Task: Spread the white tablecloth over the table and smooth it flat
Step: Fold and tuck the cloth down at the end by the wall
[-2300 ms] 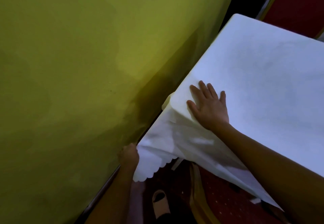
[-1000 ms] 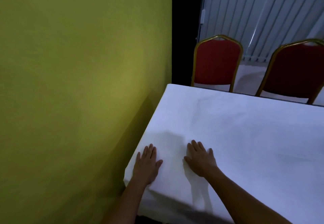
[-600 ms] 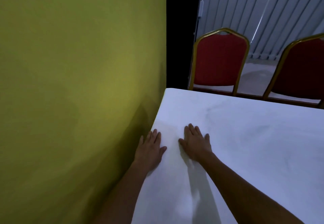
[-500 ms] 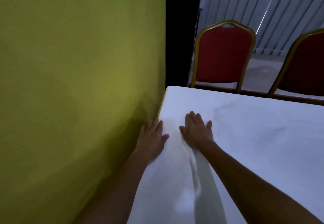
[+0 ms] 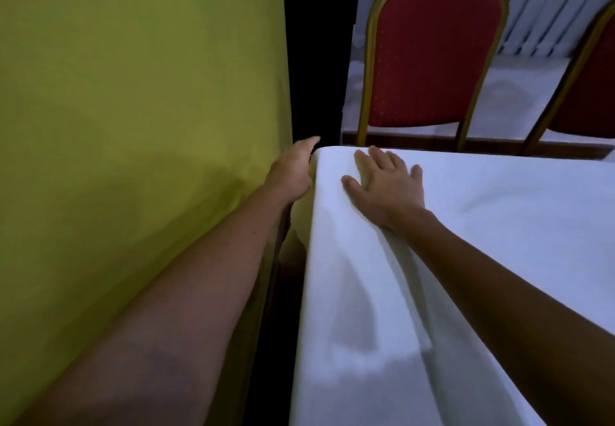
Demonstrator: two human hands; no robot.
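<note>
Two hands work the far-left corner of a white tablecloth (image 5: pixel 482 225) covering the counter. At twelve o'clock the right hand (image 5: pixel 386 185) lies flat, fingers spread, pressing cloth. At eleven o'clock the left hand (image 5: pixel 294 169) hangs open beside the counter edge, grasping nothing. Smoothing seems underway; a ridge (image 5: pixel 404 279) trailing toward six o'clock needs flattening next.

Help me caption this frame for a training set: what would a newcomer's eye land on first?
First, the white tablecloth filling the lower right, with the right hand pressed flat on it near the far left corner and a long ridge of bunched cloth running back under that forearm. Next, the left hand, off the table's left edge in the gap beside the yellow-green wall. Beyond the far edge stands a red chair with a gold frame.
</note>
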